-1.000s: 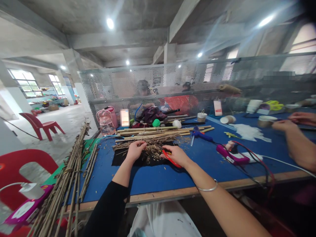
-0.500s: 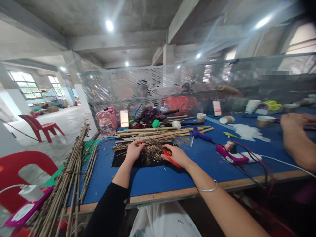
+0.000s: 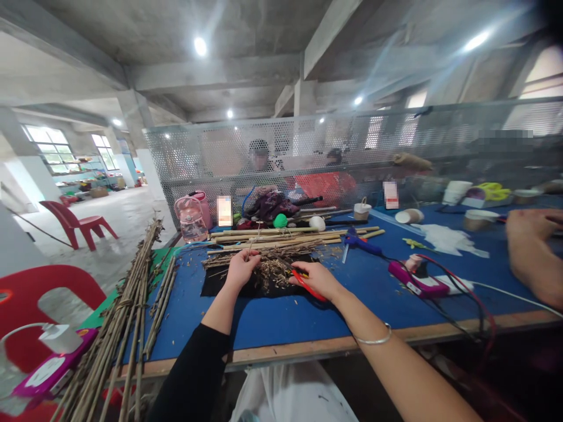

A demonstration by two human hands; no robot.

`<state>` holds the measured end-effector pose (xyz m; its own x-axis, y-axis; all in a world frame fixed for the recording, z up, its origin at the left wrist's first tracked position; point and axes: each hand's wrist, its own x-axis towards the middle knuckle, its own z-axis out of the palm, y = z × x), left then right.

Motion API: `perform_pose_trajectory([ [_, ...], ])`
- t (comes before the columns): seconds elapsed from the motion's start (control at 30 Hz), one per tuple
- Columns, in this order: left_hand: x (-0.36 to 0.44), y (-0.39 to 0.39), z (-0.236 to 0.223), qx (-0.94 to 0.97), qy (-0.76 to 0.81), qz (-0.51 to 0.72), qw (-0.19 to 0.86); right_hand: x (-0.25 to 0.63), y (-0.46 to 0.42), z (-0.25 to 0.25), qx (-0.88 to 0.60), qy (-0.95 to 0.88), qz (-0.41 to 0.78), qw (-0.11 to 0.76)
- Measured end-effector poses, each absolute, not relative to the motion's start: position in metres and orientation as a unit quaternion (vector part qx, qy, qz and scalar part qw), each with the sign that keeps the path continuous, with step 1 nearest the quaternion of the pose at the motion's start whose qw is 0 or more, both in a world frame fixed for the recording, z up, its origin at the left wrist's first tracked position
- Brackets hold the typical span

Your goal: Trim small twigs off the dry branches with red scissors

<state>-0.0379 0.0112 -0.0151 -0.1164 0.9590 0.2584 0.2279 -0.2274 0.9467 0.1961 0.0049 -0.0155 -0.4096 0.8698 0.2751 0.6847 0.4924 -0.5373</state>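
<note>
My left hand [image 3: 241,269] is closed in a pinch on a thin dry twig [image 3: 250,249] that rises from a heap of dry twig cuttings [image 3: 271,271]. The heap lies on a black cloth [image 3: 215,285] on the blue table [image 3: 272,319]. My right hand [image 3: 317,278] grips red-handled scissors [image 3: 304,283], their blades pointing left into the heap. Both hands rest on the cloth's far part, a hand's width apart.
Long bamboo sticks [image 3: 281,236] lie behind the heap; a bundle of dry stalks [image 3: 127,310] hangs off the table's left edge. A blue glue gun [image 3: 358,241], a purple glue gun [image 3: 417,279] with cables, a pink bottle [image 3: 190,217], and another person's arm [image 3: 530,252] at right.
My hands have barely moved on the heap. The other person's hand at right has drawn back toward the right edge.
</note>
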Motion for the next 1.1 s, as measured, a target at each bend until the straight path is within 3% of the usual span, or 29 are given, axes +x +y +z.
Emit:
perform_pose_trajectory([
  [1.1, -0.036, 0.012, -0.015, 0.570, 0.532, 0.556, 0.288, 0.192, -0.007, -0.004, -0.481, -0.826, 0.150, 0.253],
])
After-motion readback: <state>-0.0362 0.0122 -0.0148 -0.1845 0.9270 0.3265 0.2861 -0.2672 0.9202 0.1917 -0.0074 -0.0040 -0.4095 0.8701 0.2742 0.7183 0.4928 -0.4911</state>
